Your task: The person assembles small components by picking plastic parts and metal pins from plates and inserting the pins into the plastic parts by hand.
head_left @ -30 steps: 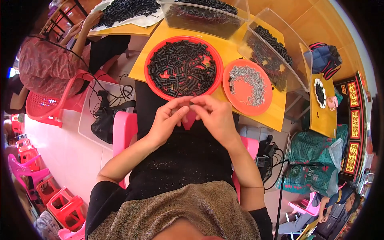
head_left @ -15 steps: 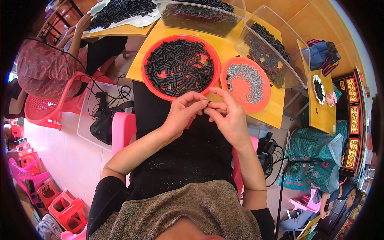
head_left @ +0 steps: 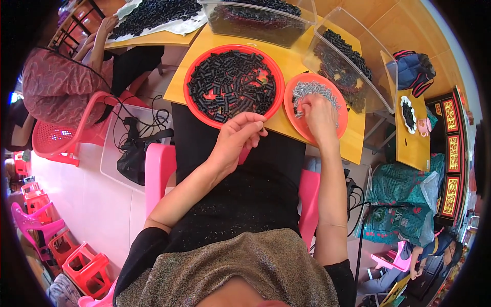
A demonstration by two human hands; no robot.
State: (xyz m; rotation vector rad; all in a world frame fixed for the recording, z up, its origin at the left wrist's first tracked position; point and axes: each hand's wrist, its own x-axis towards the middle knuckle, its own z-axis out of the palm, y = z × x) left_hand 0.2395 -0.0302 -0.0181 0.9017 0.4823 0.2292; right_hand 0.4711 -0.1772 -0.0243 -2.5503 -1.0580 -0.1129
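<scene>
My left hand (head_left: 238, 137) is closed in a pinch just off the near rim of the red basin (head_left: 282, 97). A small dark piece (head_left: 264, 132) shows at its fingertips, mostly covered by the fingers. Short black tube-like parts (head_left: 225, 92) fill that basin. To its right, my right hand (head_left: 319, 116) reaches over the orange-red plate (head_left: 340, 132), fingers curled down at the heap of small silver metal pieces (head_left: 312, 89). Whatever lies between those fingertips is hidden.
Clear plastic bins (head_left: 255, 31) of black parts stand along the back of the yellow table (head_left: 176, 87). Another tilted bin (head_left: 353, 56) is at right. On the left, a co-worker (head_left: 66, 92) handles black parts on a white cloth (head_left: 192, 23). Pink chair arms (head_left: 159, 174) flank me.
My right hand has parted from the left and moved right and away from me, to the silver pieces on the plate. My left hand stays nearly in place, still pinching.
</scene>
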